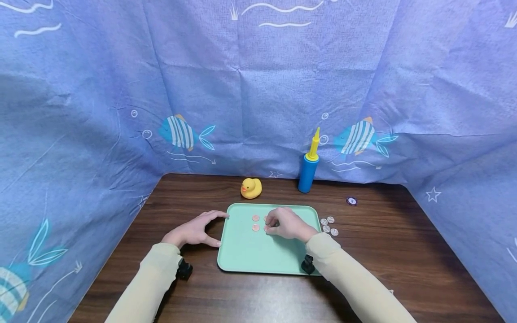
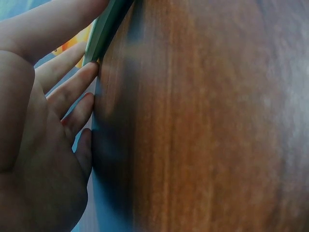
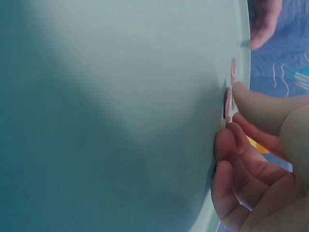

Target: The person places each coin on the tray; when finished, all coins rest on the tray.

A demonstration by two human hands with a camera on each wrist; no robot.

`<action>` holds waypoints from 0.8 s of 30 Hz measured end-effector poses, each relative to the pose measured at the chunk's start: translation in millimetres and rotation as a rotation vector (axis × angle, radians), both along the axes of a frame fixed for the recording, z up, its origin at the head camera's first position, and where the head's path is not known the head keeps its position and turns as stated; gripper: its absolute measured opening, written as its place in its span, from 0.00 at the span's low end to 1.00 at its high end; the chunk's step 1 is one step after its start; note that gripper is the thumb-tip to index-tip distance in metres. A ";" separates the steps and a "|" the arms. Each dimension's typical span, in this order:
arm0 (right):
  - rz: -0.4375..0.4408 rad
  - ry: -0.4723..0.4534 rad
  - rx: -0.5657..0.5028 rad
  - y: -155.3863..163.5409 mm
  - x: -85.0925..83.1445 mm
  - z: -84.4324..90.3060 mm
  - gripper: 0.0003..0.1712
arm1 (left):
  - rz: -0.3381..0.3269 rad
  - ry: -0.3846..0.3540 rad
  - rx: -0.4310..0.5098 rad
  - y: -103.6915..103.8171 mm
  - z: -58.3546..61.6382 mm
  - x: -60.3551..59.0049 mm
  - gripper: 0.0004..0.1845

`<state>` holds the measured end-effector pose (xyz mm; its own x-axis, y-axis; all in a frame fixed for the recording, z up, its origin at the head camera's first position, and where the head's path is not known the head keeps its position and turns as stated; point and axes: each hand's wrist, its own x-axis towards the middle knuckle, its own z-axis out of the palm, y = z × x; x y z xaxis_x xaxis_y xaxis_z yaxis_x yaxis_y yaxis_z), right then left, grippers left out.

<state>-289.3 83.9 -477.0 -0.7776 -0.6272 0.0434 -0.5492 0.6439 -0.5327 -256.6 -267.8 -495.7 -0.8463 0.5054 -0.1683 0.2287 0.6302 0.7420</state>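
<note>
Your right hand (image 1: 287, 223) is over the far part of the green tray (image 1: 246, 255), and its fingers (image 3: 251, 104) pinch a small pink coin (image 3: 231, 92) against the tray floor. Two more pink coins (image 1: 256, 223) lie on the tray just beside this hand, to its left. Your left hand (image 1: 194, 231) rests on the brown surface (image 1: 404, 251) with relaxed fingers (image 2: 72, 92), spread and touching the left edge of the tray. Four silver coins (image 1: 329, 226) lie on the surface just right of the tray. Behind the tray stand a yellow duck (image 1: 251, 188) and a blue pump (image 1: 308, 168).
</note>
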 end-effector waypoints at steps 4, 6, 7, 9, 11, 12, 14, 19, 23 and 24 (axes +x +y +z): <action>-0.005 -0.004 -0.002 13.8 -1.6 1.7 0.06 | -0.006 0.001 0.001 1.1 -0.2 -0.4 0.48; -0.009 -0.006 -0.004 22.5 -1.8 3.8 0.06 | -0.007 0.002 -0.002 1.0 -0.7 -0.8 0.47; -0.007 -0.004 -0.009 27.3 -1.8 4.7 0.06 | -0.007 0.003 -0.003 0.9 -1.0 -1.0 0.47; -0.007 0.002 -0.020 37.3 -1.4 6.2 0.06 | -0.007 0.003 -0.003 0.5 -1.3 -1.1 0.47; -0.006 0.008 -0.031 47.3 -1.0 7.6 0.05 | -0.006 0.002 -0.004 -0.1 -1.5 -1.1 0.47; -0.006 0.011 -0.040 52.3 -0.8 7.7 0.04 | -0.005 0.001 -0.003 -0.3 -1.5 -0.9 0.47; -0.010 0.019 -0.053 62.0 -0.3 7.5 0.03 | -0.004 -0.001 -0.001 -0.9 -1.4 -0.7 0.47; -0.048 0.023 -0.077 86.2 2.3 6.8 0.03 | -0.007 0.005 -0.001 -1.0 -1.4 -0.6 0.46; -0.076 0.031 -0.094 106.4 4.9 7.5 0.03 | -0.017 0.013 0.001 0.2 -1.4 -1.0 0.46; -0.083 0.035 -0.093 111.3 5.5 7.6 0.03 | -0.019 0.015 -0.001 0.4 -1.3 -1.1 0.46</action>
<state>-283.8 195.2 -469.4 -0.8238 -0.5524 0.1268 -0.5153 0.6368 -0.5735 -257.7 -267.4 -497.1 -0.8389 0.5214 -0.1561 0.2520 0.6264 0.7377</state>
